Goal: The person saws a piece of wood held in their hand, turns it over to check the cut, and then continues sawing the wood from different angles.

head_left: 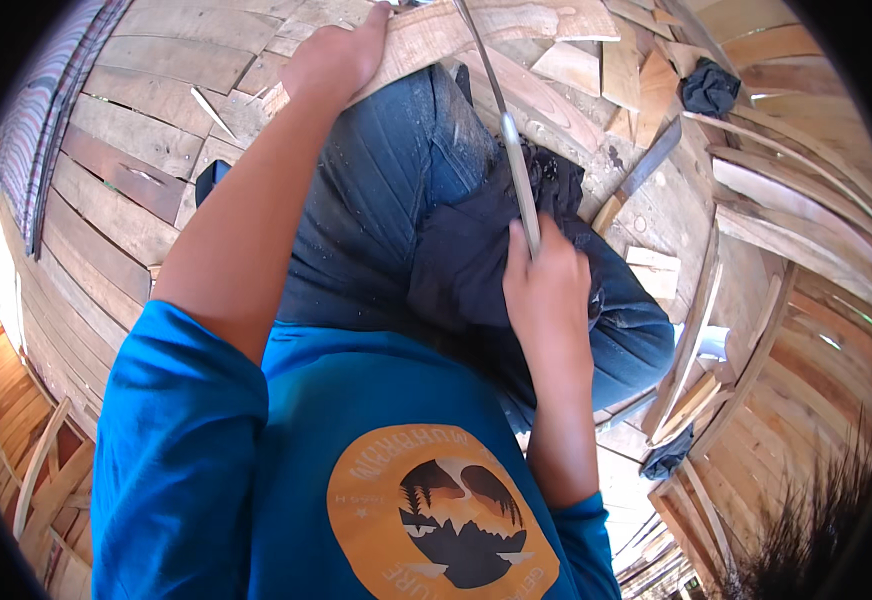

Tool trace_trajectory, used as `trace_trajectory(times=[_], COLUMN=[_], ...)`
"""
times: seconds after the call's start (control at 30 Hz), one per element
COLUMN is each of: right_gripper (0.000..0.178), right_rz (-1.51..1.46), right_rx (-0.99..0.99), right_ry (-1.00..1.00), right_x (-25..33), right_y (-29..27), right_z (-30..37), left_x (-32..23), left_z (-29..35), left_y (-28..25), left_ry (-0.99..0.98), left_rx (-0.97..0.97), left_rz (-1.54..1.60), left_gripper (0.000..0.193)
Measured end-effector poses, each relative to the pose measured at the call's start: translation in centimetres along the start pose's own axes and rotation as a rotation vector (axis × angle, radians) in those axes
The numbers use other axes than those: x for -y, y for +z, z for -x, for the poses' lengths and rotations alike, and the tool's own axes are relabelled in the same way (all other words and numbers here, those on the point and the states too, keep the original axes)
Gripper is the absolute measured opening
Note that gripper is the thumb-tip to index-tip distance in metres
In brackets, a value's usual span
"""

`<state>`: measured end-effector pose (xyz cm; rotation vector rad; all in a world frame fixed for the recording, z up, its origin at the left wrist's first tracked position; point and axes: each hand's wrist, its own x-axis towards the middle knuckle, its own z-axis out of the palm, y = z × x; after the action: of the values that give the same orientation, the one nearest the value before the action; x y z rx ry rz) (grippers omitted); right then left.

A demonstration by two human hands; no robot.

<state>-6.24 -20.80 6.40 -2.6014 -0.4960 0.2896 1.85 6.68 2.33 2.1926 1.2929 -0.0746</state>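
While gripping a long-handled blade (pixel 522 185) with closed fingers of the right hand (pixel 548 280), seems to be mid-shave; just beyond the bent leg (pixel 386 170), clasps the pale board (pixel 431 42) in the left hand (pixel 331 62), with fingertips hidden; needs a controlled stroke next.

Wood offcuts (pixel 568 68) strewn over a plank floor (pixel 181 65) suggest a workshop.
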Motion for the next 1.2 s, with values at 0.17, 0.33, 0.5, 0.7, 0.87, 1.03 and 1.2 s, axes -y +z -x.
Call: trace_trajectory(times=[0.17, 0.33, 0.5, 0.7, 0.87, 1.03, 1.2], right_gripper=[0.02, 0.021, 0.019, 0.025, 0.023, 0.022, 0.027], right_rz=[-0.068, -0.122, -0.022, -0.161, -0.229, -0.262, -0.291], right_rx=[0.029, 0.026, 0.046, 0.085, 0.081, 0.04, 0.034], right_ry=[0.016, 0.031, -0.042, 0.064, 0.138, 0.105, 0.119], right_x=[-0.7, -0.2, 0.0, 0.5, 0.7, 0.3, 0.3], right_y=[0.1, -0.5, 0.1, 0.3, 1.1, 1.6, 1.8], right_z=[2.2, 0.8, -0.7, 1.5, 1.8, 5.8, -0.3], left_x=[0.0, 0.4, 0.9, 1.2, 0.1, 0.0, -0.4], left_z=[0.7, 0.1, 0.8, -0.2, 0.3, -0.2, 0.6], left_y=[-0.2, 0.3, -0.1, 0.6, -0.2, -0.5, -0.3], left_ry=[0.057, 0.044, 0.152, 0.15, 0.033, 0.042, -0.033], left_rx=[-0.03, -0.048, -0.022, 0.03, -0.034, -0.041, 0.019], left_rz=[-0.089, -0.03, -0.101, -0.028, -0.021, -0.082, 0.033], left_gripper=[0.089, 0.087, 0.088, 0.088, 0.086, 0.089, 0.09])
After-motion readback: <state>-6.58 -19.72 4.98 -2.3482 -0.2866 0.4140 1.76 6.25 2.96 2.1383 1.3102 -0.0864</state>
